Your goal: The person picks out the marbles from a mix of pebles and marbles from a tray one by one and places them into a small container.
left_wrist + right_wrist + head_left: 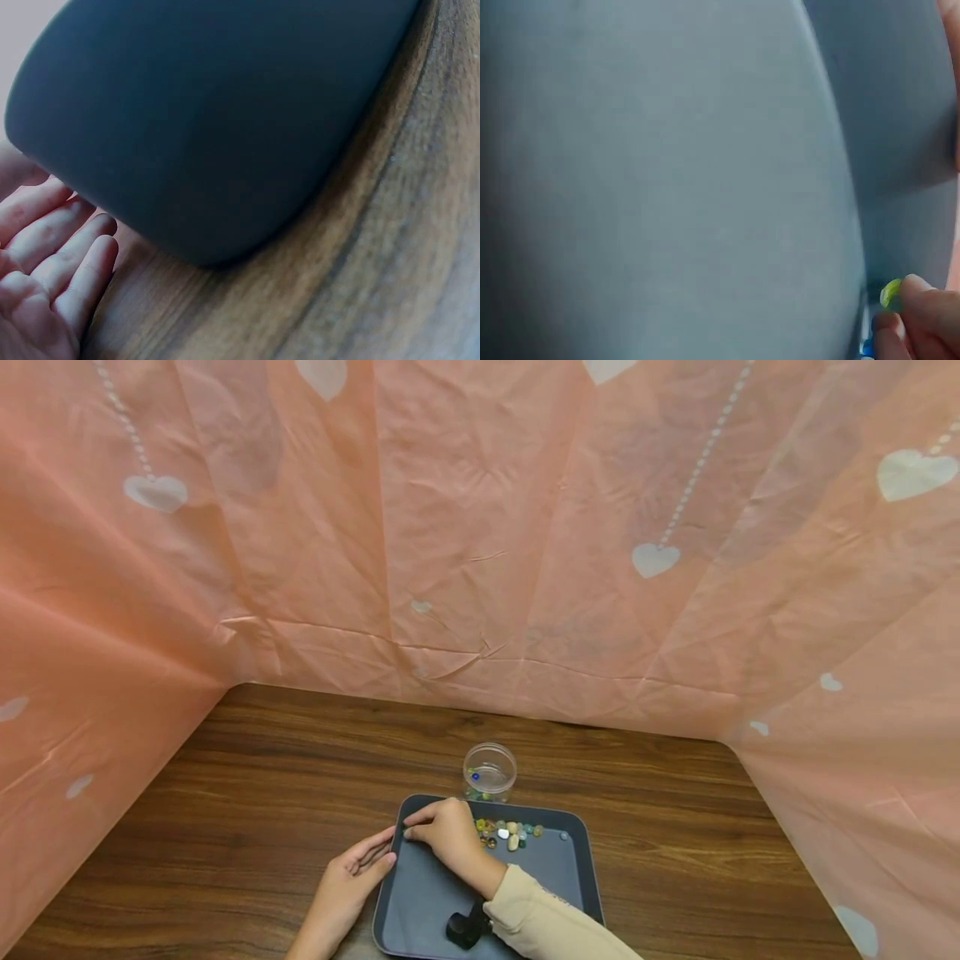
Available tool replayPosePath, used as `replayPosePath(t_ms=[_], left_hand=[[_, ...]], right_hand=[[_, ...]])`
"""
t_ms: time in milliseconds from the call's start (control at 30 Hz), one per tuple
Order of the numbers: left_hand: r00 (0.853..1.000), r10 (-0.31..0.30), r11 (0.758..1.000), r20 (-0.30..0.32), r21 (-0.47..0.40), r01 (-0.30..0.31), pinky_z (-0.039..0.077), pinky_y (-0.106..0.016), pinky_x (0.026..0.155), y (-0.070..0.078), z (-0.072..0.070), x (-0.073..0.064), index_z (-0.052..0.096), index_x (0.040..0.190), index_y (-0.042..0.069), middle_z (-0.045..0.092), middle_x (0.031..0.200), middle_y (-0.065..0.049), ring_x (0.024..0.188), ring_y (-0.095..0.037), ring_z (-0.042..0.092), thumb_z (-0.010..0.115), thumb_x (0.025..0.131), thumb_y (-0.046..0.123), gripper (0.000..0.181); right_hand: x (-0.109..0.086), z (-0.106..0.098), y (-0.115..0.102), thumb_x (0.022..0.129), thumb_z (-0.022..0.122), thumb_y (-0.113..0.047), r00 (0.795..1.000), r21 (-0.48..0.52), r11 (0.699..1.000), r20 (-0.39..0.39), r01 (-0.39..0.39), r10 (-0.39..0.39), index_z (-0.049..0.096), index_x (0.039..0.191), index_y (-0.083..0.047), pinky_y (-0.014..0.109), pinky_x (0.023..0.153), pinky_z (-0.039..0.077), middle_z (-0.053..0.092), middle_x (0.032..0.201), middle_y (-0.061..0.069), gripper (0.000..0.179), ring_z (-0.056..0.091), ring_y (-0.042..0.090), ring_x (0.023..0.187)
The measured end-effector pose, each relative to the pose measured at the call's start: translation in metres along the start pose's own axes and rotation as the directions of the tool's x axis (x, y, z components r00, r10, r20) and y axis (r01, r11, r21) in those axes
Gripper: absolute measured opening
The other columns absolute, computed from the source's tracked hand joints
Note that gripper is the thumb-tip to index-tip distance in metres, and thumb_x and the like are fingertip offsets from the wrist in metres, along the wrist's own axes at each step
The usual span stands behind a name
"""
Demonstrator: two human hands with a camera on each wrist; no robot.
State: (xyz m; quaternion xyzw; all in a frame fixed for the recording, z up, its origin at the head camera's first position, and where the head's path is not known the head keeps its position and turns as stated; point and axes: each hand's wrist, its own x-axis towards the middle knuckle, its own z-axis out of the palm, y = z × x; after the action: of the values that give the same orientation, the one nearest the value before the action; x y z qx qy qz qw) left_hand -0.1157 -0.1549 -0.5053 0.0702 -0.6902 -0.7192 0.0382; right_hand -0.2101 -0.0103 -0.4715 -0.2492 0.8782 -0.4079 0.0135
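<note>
My right hand (452, 839) reaches into the far left corner of a dark grey tray (427, 906). Its thumb and fingertips pinch a yellow-green glass marble (890, 295), with a blue one (868, 348) close below in the right wrist view. At the tray's left side my left hand (347, 887) holds the edge, thumb over the rim and other fingers along the outer wall. In the left wrist view those fingers (71, 244) are loosely bent beside the wall. Several marbles and pebbles (513, 842) lie scattered near the tray's far side, partly hidden by the right hand.
Just beyond the tray stands a clear round jar (491, 768) with some marbles in it. The wood-grain table (247, 810) is enclosed by a pink sheet (480, 543) with white hearts. A black device (463, 928) sits at the right wrist, over the tray.
</note>
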Motion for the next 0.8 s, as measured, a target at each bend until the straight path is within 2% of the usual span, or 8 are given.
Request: replayPosePath(t_ms=[100,167,267,333,400,500,633,800], left_hand=[[1.0,0.0,1.0,-0.003,0.001,0.0,0.047,-0.012,0.086,0.0,0.0,0.0,0.059,0.123,0.005,0.06,0.125,-0.012,0.115,-0.018,0.057,0.067,0.085,0.018,0.041],[1.0,0.002,1.0,-0.004,0.002,-0.002,0.047,-0.012,0.086,-0.001,0.001,0.0,0.058,0.123,0.005,0.06,0.124,-0.012,0.115,-0.019,0.057,0.067,0.085,0.018,0.041],[1.0,0.007,1.0,-0.007,0.005,-0.007,0.047,-0.012,0.086,-0.001,0.001,0.0,0.058,0.123,0.005,0.06,0.124,-0.013,0.115,-0.02,0.057,0.067,0.085,0.018,0.041],[1.0,0.013,1.0,-0.008,0.005,-0.013,0.047,-0.012,0.087,-0.001,0.001,0.0,0.059,0.123,0.004,0.06,0.124,-0.013,0.115,-0.021,0.057,0.067,0.085,0.017,0.041],[1.0,0.015,1.0,-0.012,0.009,-0.015,0.047,-0.012,0.086,-0.001,0.002,0.0,0.059,0.123,0.004,0.06,0.123,-0.014,0.115,-0.021,0.057,0.067,0.085,0.016,0.04],[1.0,0.017,1.0,-0.016,0.012,-0.017,0.047,-0.012,0.086,-0.001,0.002,0.0,0.059,0.122,0.003,0.06,0.123,-0.014,0.115,-0.02,0.057,0.067,0.085,0.015,0.04],[1.0,0.008,1.0,-0.019,0.008,-0.008,0.047,-0.013,0.086,0.0,0.002,0.0,0.059,0.123,0.003,0.06,0.123,-0.014,0.115,-0.02,0.057,0.067,0.085,0.015,0.041],[1.0,0.004,1.0,-0.027,0.005,-0.004,0.047,-0.013,0.086,0.001,0.002,0.0,0.059,0.123,0.004,0.06,0.123,-0.014,0.114,-0.019,0.058,0.067,0.084,0.015,0.041]], right_hand=[[0.001,-0.005,0.001,0.072,0.079,-0.015,0.997,0.141,0.987,0.007,-0.08,0.079,0.077,0.08,-0.01,0.015,0.058,0.05,0.073,0.079,0.002,0.01,0.066,0.005,0.074],[0.002,-0.009,0.001,0.073,0.078,-0.013,0.986,0.317,0.934,0.046,-0.165,0.159,0.076,0.084,-0.005,0.018,0.063,0.054,0.073,0.083,0.007,0.013,0.067,0.007,0.076],[0.003,-0.016,0.001,0.075,0.075,-0.007,0.95,0.575,0.759,0.132,-0.306,0.283,0.072,0.092,0.004,0.026,0.073,0.056,0.072,0.089,0.014,0.021,0.069,0.012,0.08],[0.003,-0.022,0.002,0.078,0.072,-0.004,0.924,0.675,0.639,0.19,-0.368,0.331,0.068,0.1,0.008,0.03,0.077,0.056,0.071,0.094,0.017,0.025,0.069,0.015,0.083],[0.002,-0.029,0.003,0.081,0.069,-0.003,0.909,0.726,0.562,0.225,-0.397,0.351,0.065,0.106,0.01,0.03,0.08,0.055,0.07,0.098,0.017,0.029,0.069,0.016,0.086],[0.001,-0.04,0.005,0.084,0.065,0.0,0.899,0.777,0.477,0.258,-0.411,0.354,0.058,0.115,0.012,0.029,0.083,0.054,0.069,0.102,0.016,0.035,0.068,0.015,0.089],[0.0,-0.055,0.007,0.085,0.061,0.003,0.897,0.824,0.402,0.259,-0.399,0.359,0.05,0.122,0.015,0.028,0.086,0.052,0.068,0.102,0.014,0.04,0.067,0.015,0.092],[0.003,-0.076,0.008,0.085,0.06,0.004,0.899,0.853,0.38,0.202,-0.357,0.389,0.05,0.123,0.015,0.028,0.086,0.052,0.068,0.1,0.011,0.04,0.067,0.015,0.091]])
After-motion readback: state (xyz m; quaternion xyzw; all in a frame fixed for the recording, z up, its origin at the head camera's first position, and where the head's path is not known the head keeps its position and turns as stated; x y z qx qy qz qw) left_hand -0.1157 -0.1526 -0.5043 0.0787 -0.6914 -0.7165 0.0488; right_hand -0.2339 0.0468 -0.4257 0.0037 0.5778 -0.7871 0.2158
